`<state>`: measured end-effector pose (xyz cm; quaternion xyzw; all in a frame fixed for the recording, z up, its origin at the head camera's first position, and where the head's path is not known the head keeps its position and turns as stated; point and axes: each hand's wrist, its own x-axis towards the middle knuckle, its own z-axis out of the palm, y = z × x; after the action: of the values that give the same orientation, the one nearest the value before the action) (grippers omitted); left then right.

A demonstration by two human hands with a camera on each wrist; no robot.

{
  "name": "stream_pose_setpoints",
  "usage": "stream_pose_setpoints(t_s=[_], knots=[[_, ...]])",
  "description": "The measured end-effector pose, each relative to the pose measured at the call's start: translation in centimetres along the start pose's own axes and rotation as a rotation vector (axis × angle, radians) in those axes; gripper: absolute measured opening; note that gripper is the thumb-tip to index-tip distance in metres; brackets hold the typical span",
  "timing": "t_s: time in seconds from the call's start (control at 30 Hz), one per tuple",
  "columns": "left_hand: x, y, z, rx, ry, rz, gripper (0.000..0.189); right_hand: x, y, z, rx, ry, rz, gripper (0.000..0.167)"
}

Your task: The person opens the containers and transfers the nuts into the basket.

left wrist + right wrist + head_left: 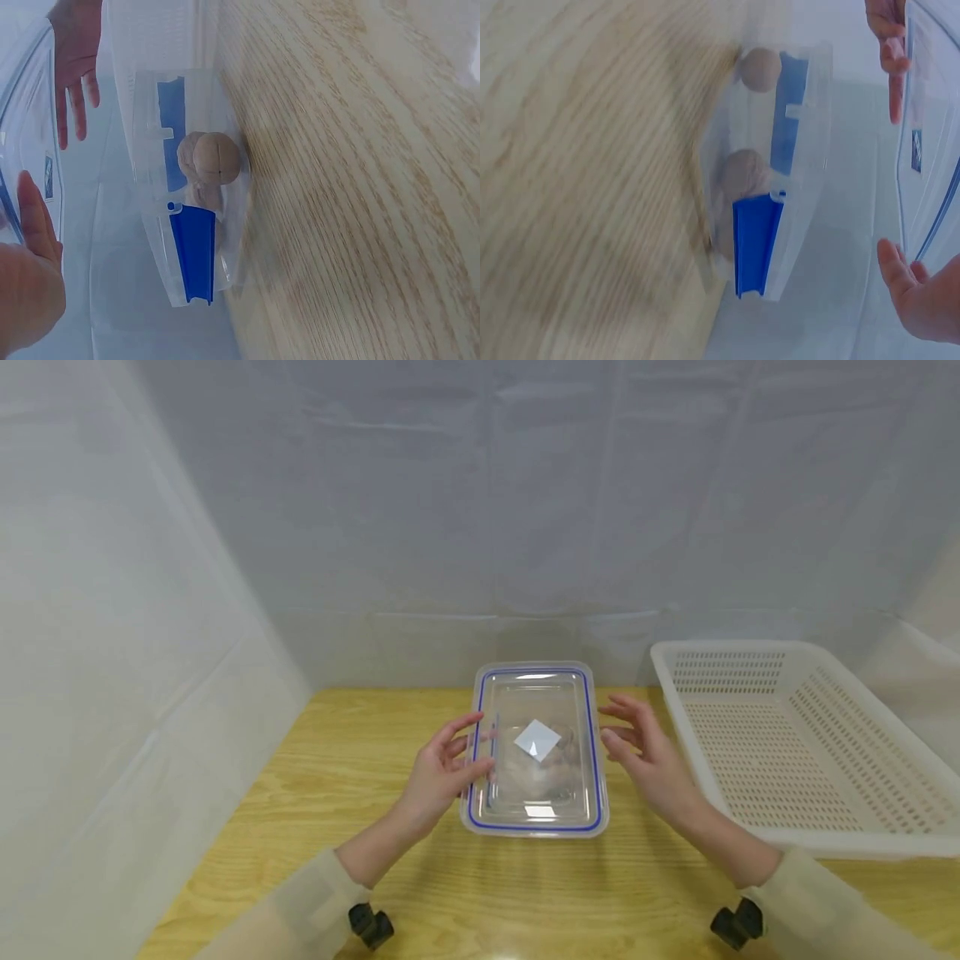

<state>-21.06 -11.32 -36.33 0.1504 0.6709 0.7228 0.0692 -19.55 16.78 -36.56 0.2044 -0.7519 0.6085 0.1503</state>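
Presently your left hand (442, 764) pinches the left edge of the lid (536, 781), its long axis near-to-far above the box (811, 146); your loosely open right hand (648, 756) hovers just beside the right edge.

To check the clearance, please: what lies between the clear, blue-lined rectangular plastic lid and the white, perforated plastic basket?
The head view shows the bare right hand between lid and basket.

The yellowish wood-grained table (525, 893) carried a white slotted basket (847, 841), set upright; directly on the wood, left of the basket, sat a clear container (150, 161) with blue clips (195, 255).
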Motion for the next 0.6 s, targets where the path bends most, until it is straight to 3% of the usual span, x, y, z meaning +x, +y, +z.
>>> stream_pose_setpoints(t_s=[0.17, 0.4, 0.6], knots=[[0.1, -0.1, 0.1, -0.007, 0.016, -0.003, 0.062, -0.4, -0.1, 0.8, 0.055, -0.043, 0.102, 0.057], [0.0, -0.2, 0.1, -0.015, 0.022, 0.005, 0.062, -0.7, 0.0, 1.7, 0.165, -0.126, 0.139, 0.062], [-0.3, -0.2, -0.4, 0.008, 0.025, 0.004, 0.062, -0.7, 0.2, 2.6, 0.198, -0.117, 0.184, 0.061]])
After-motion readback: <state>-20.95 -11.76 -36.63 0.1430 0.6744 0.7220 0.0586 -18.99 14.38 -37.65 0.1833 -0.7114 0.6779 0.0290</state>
